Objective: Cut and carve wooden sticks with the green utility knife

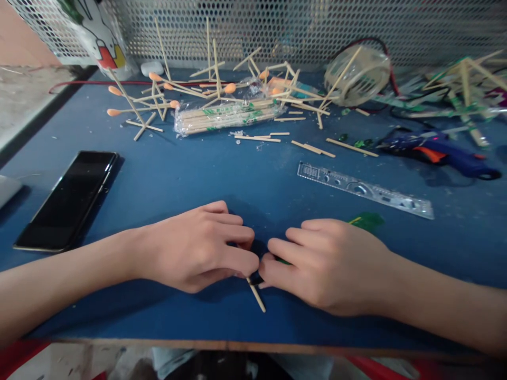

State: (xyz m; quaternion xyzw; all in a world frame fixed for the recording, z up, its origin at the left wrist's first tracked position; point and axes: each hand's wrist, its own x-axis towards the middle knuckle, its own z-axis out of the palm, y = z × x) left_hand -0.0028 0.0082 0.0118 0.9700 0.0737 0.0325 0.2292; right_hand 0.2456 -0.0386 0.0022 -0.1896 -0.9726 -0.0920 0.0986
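Note:
Near the front of the blue table, my left hand (206,245) has its fingers curled round a thin wooden stick (257,296), whose lower end points toward the table's front edge. Close beside it on the right, my right hand (327,264) is closed in a pinch, its fingertips against something small and dark at the stick. A bit of green shows under the right fingers; most of what this hand holds is hidden. Just behind the right hand lies a green translucent piece (368,221).
A black phone (69,200) lies at the left. Beyond the hands are a clear ruler (364,190), a blue glue gun (439,150), loose sticks (257,138), a wrapped stick bundle (227,117) and stick structures with orange tips. A clear plastic cup (356,76) rests against the mesh panel.

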